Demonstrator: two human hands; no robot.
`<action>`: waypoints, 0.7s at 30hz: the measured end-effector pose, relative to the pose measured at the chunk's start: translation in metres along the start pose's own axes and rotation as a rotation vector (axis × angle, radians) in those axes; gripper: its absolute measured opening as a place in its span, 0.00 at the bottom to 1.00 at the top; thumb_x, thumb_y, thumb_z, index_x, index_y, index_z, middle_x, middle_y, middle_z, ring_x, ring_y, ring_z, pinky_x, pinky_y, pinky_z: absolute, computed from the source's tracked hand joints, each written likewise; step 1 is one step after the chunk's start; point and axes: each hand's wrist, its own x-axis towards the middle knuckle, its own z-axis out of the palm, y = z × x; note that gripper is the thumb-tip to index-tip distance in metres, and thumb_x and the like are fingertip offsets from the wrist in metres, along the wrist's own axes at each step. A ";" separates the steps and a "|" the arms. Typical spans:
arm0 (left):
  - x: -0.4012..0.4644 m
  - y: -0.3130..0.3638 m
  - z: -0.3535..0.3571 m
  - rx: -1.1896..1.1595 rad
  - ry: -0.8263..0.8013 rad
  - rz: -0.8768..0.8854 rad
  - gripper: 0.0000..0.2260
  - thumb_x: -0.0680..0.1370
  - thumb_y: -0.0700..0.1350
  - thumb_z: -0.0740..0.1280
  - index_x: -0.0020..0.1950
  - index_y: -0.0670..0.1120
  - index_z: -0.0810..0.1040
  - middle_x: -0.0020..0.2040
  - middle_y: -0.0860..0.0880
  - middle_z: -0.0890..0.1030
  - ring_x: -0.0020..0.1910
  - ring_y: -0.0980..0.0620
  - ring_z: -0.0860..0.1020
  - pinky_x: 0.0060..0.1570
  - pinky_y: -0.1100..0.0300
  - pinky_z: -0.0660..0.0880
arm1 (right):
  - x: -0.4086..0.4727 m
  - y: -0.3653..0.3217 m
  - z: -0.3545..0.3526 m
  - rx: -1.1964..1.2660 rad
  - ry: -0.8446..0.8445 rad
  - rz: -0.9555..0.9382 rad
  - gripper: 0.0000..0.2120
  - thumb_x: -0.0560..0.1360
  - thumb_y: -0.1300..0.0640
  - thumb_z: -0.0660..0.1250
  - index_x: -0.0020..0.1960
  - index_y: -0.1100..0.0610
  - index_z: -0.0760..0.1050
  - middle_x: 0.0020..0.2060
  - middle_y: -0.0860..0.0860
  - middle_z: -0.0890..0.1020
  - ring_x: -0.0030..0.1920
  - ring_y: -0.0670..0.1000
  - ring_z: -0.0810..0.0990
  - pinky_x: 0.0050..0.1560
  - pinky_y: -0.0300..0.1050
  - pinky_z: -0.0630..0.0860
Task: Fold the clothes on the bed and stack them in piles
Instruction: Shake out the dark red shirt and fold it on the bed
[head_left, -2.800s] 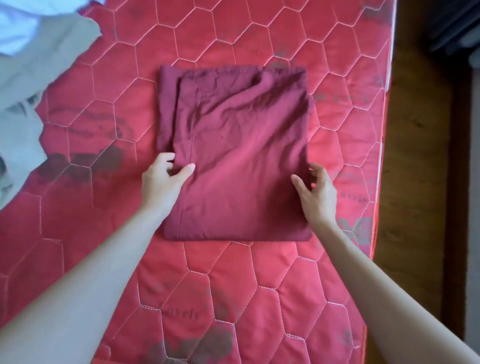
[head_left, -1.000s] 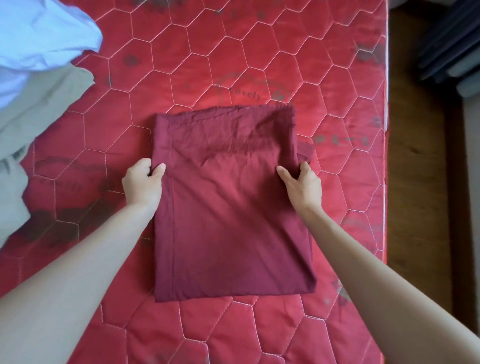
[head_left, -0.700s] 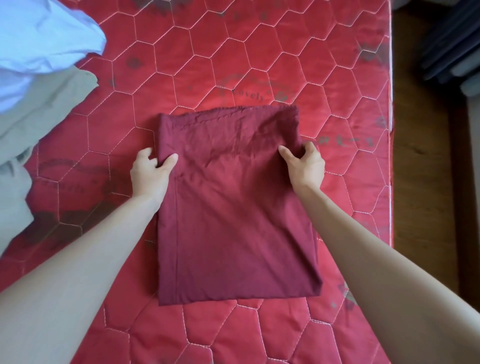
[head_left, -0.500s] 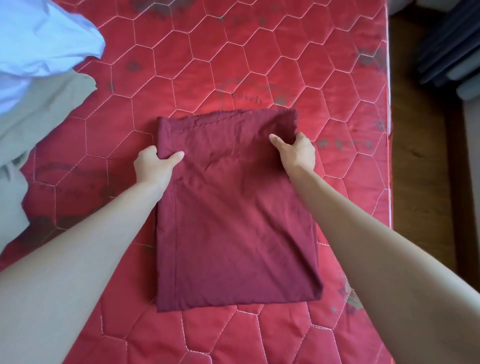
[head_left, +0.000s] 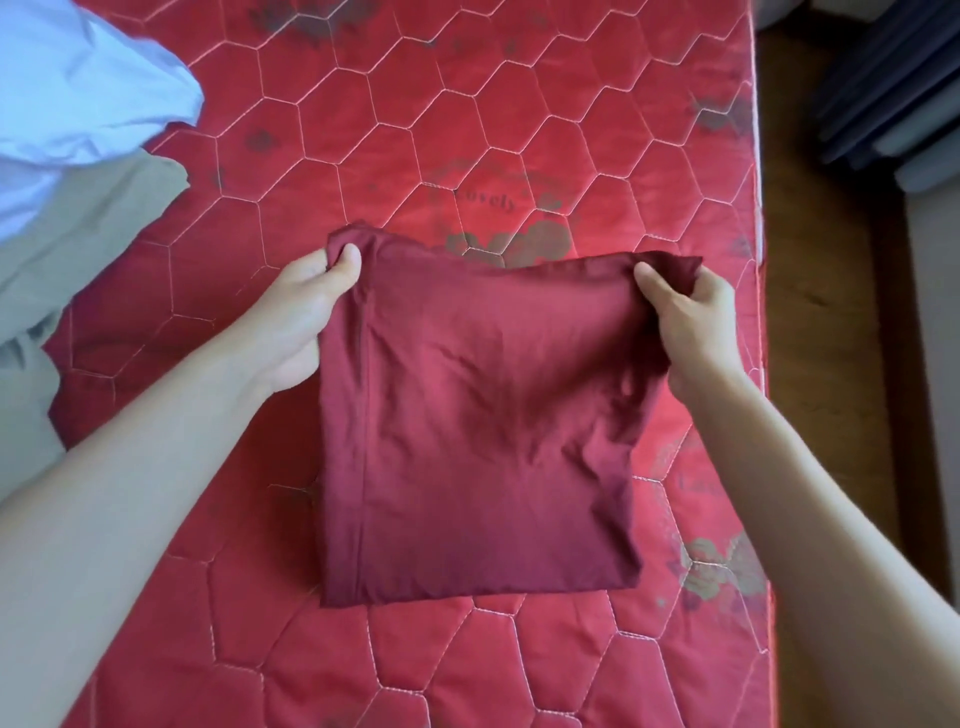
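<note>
Maroon garment lies mid-mattress, near the right edge of the red quilted mattress, already folded into a rough rectangle. Left hand pinches the far-left corner, thumb on top, fingers curled under the cloth. Right hand pinches the far-right corner the same way.

Change from half a second ago — both hands have slid from the side edges up to the far corners, and the far edge is now lifted off the mattress, sagging slightly between the two grips. Near edge stays flat on the bed.

Reading: the next fold is starting, far half likely coming toward the person to halve the rectangle. Risk — the inner layers slip and the left seam strip goes crooked.

Unfolded pale blue cloth and grey-beige cloth wait at the upper left, well apart from the garment. No pile visible yet, so the task is early.
</note>
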 end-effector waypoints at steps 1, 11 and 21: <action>0.004 -0.002 0.002 0.017 0.024 -0.012 0.11 0.83 0.50 0.59 0.59 0.50 0.78 0.57 0.55 0.82 0.58 0.58 0.79 0.55 0.61 0.77 | 0.003 0.006 0.000 0.001 -0.005 0.021 0.01 0.74 0.59 0.70 0.44 0.54 0.79 0.38 0.48 0.82 0.39 0.44 0.78 0.40 0.40 0.76; 0.028 -0.047 0.010 0.153 0.318 -0.020 0.09 0.79 0.37 0.64 0.49 0.50 0.79 0.42 0.55 0.82 0.43 0.57 0.79 0.45 0.64 0.77 | 0.009 0.051 0.021 -0.139 -0.131 0.179 0.14 0.71 0.68 0.67 0.55 0.57 0.75 0.48 0.55 0.81 0.47 0.52 0.79 0.59 0.60 0.76; 0.020 -0.060 0.009 0.353 0.382 -0.059 0.09 0.78 0.41 0.66 0.58 0.45 0.76 0.54 0.46 0.81 0.54 0.47 0.79 0.59 0.47 0.76 | 0.009 0.065 0.017 -0.116 -0.090 0.243 0.30 0.74 0.67 0.63 0.74 0.53 0.63 0.63 0.49 0.75 0.54 0.45 0.76 0.51 0.31 0.73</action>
